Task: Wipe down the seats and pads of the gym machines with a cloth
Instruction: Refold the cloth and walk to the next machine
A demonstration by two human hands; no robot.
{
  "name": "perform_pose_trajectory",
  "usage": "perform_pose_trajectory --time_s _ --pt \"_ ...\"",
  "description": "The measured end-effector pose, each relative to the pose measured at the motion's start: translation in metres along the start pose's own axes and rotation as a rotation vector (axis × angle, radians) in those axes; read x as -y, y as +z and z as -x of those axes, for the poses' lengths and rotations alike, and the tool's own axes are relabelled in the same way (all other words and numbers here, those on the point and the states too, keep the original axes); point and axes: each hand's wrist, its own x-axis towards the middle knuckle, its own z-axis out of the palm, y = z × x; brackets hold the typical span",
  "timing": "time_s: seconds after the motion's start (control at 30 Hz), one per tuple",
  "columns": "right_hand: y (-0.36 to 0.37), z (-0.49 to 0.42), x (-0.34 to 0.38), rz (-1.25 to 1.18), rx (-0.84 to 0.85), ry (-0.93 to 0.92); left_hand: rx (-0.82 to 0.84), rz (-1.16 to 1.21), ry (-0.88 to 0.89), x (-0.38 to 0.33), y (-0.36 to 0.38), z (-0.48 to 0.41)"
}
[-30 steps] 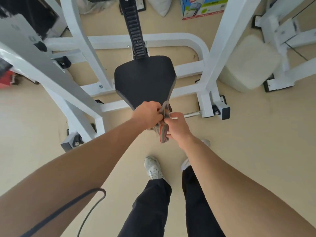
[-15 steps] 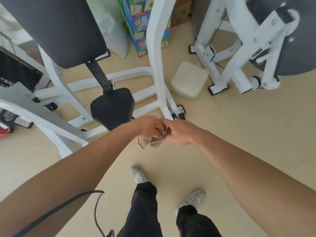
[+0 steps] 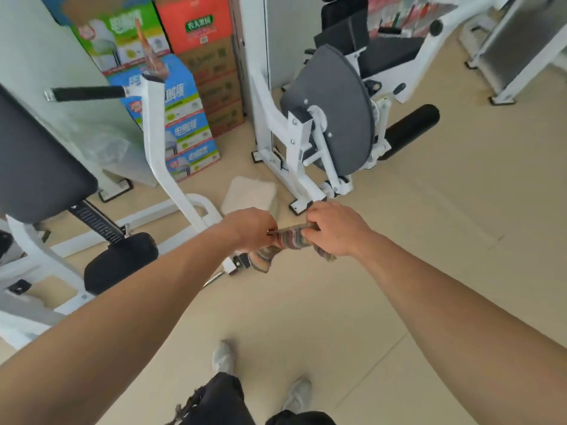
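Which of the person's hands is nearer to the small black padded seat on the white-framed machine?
Left. The left hand, gripping the striped cloth, is right of the black padded seat; the right hand holds the cloth's far end, farther right.

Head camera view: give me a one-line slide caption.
Left hand and right hand grip a striped cloth beside a black seat.

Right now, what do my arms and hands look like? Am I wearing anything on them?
The left forearm and right forearm are bare as far as the picture reaches, with no sleeve in view. The left hand and right hand wear no gloves. No watch, band or ring shows on the visible parts, and no cable crosses either arm.
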Motion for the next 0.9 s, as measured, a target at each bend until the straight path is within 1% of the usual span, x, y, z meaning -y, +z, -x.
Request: perform_pose_trajectory --time_s 0.07,0.2,0.37,0.57,0.7,0.9 --pt "-0.023 0.009 -0.031 -0.098 -0.008 0.095 -0.051 -0.007 0.036 -0.031 -0.018 -0.017" --pt "-0.057 0.015 -0.102 -0.288 -0.042 0.235 -0.085 0.188 0.041 -0.072 -0.046 -0.067" --pt "-0.090 -0.004 -0.204 -0.367 -0.070 0.350 -0.145 0.305 0.096 -0.111 -0.083 -0.156" --pt "-0.153 -0.051 -0.317 -0.369 -0.038 0.441 -0.064 0.389 0.187 -0.160 -0.148 -0.273" --pt "-0.194 -0.080 -0.384 -0.350 -0.017 0.469 0.004 0.356 0.211 -0.196 -0.196 -0.340" --pt "-0.246 -0.118 -0.498 -0.458 -0.029 0.477 -0.001 0.311 0.197 -0.251 -0.258 -0.446"
